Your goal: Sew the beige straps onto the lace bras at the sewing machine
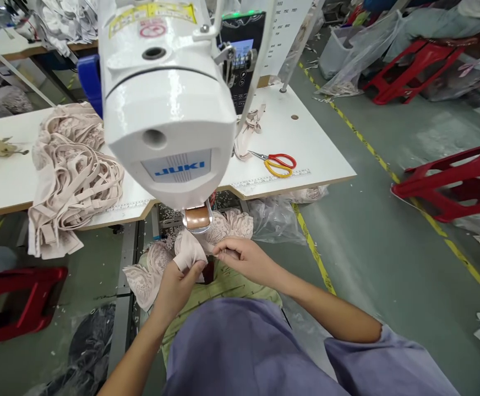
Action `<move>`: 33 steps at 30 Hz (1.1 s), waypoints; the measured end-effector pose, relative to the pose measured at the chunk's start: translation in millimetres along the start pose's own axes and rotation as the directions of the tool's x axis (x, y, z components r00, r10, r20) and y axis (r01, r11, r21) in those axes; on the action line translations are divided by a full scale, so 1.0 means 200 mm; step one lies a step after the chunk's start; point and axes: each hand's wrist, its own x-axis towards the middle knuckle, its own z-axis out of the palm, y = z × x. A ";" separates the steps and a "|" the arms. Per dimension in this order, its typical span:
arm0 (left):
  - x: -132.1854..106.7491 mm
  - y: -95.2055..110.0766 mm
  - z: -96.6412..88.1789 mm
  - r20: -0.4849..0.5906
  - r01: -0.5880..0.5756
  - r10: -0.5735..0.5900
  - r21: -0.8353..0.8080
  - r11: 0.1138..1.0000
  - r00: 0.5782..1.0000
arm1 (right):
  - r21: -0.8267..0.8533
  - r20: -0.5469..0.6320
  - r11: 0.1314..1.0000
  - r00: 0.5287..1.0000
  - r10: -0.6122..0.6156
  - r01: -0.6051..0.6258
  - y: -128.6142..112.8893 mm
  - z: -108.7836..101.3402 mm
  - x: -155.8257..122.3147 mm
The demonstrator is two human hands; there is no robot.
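Note:
A white JUKI sewing machine [169, 104] fills the upper middle of the view. Below its head lies a beige lace garment piece [153, 269]. My left hand [178, 289] is closed, pinching a folded beige strap end of that piece. My right hand [244, 258] is closed too, gripping the lace fabric just right of the machine's brown foot part [197, 218]. Both hands nearly touch each other beneath the machine head.
A pile of beige straps and lace pieces [72, 170] hangs over the white table [301, 148] at the left. Red and yellow scissors [279, 163] lie at its right. Red plastic stools [450, 181] stand on the floor, with plastic bags [275, 220] under the table.

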 end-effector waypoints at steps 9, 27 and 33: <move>-0.03 0.04 0.02 0.032 -0.012 0.011 0.019 1.000 0.999 | -0.204 0.047 0.972 0.993 -0.111 0.118 -0.06 -0.02 -0.02; 0.03 0.10 0.02 0.036 0.012 -0.011 -0.022 1.000 0.999 | 0.126 0.148 0.991 0.988 0.032 -0.051 -0.01 -0.07 0.05; 0.07 0.09 0.02 0.031 0.023 -0.019 -0.134 0.991 0.999 | 0.507 0.242 0.808 0.949 0.202 -0.302 -0.01 -0.03 0.05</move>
